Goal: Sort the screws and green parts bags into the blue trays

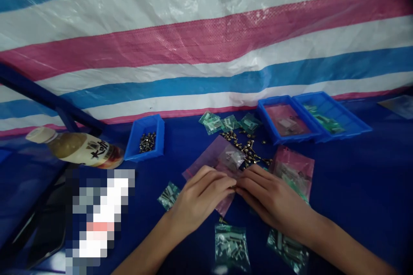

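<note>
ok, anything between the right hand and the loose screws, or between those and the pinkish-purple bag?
Nothing visible either way. The right hand is right at the near side of the loose screws; the pinkish-purple bag lies just left of them. Hands hide part of the bag.

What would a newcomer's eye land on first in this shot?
Probably the big striped sheet, pink, white and blue, that fills the background. Next, the left hand and right hand, fingertips meeting over a pink bag near scattered metal screws. At left, a drink bottle lies on its side near a small blue bin.
</note>
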The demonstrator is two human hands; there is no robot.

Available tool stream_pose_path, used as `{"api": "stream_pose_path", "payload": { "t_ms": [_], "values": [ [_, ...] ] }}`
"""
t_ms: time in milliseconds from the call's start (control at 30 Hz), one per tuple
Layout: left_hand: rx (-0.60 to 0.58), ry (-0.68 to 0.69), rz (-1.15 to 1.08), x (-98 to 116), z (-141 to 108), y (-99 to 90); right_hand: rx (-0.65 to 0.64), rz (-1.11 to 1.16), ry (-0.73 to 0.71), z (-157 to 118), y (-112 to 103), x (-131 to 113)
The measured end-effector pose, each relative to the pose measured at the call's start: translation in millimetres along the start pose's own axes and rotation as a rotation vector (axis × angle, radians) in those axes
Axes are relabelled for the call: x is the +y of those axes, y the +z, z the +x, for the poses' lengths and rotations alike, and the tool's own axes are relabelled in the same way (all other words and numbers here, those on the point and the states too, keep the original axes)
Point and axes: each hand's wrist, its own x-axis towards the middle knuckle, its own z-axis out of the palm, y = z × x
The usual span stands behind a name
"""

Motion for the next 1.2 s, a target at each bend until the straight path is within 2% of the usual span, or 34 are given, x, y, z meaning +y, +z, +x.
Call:
{"api": "stream_pose_path", "payload": {
  "t_ms": [267,500,767,933,1033,1100,1133,1200],
  "values": [
    [-0.028,0.002,0.037,-0.3,1.4,-1.7,0.014,0.017,0.010,2.5,-1.7,-3.2],
    [-0.116,0.035,0.201,0.3,11.8,-6.5,0.015,0.004,-0.003,0.6,-0.3,-1.7],
    [-0.149,0.054,0.223,-0.6,12.3,-8.2,-0.014,-0.004,-0.011,-1.1,1.5,1.1],
    [-0.317,0.043,0.354,-4.6,11.8,-10.9,-0.003,-0.030,-0.007,-1.4,2.6,0.8],
    [-0.422,0.002,0.368,-13.8,11.3,-27.8,0.007,-0.040,-0.009,-1.3,2.1,1.2],
    [-0.396,-0.058,0.360,-24.3,8.6,-48.7,0.012,-0.042,-0.012,-1.4,1.8,1.5],
    [-0.336,-0.110,0.376,-30.5,6.4,-61.2,0.011,-0.041,-0.013,-1.6,1.9,1.6],
    [-0.084,-0.264,0.496,-43.0,1.2,-86.7,0.001,-0.037,-0.011,-2.2,2.3,1.6]
  ]
}}
